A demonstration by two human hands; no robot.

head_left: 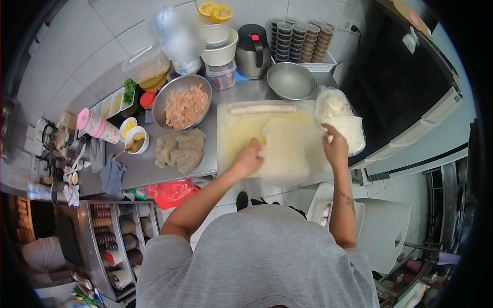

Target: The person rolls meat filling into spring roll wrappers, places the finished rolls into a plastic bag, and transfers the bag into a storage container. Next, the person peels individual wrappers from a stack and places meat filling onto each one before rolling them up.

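A thin, pale wrapper sheet (pixel 285 154) lies over the cutting board (pixel 231 133), its right side smeared by motion and its near part hanging past the board's front edge. My left hand (pixel 249 158) is closed, pinching the sheet's left edge. On the other side my right hand (pixel 335 146) is also closed, thumb and fingers pinched at what looks like the sheet's blurred right edge. Just beyond that hand sits a stack of wrappers (pixel 346 131) in a clear plastic bag. A long pale roll (pixel 263 109) rests along the board's far edge.
Left of the board are a metal bowl of orange filling (pixel 186 105), a crumpled beige cloth (pixel 181 150) and small white bowls (pixel 136 141). Behind stand a round metal pan (pixel 291 81), a steel jug (pixel 252 51) and stacked cups (pixel 292 43). A dark-fronted appliance (pixel 400 77) borders the right.
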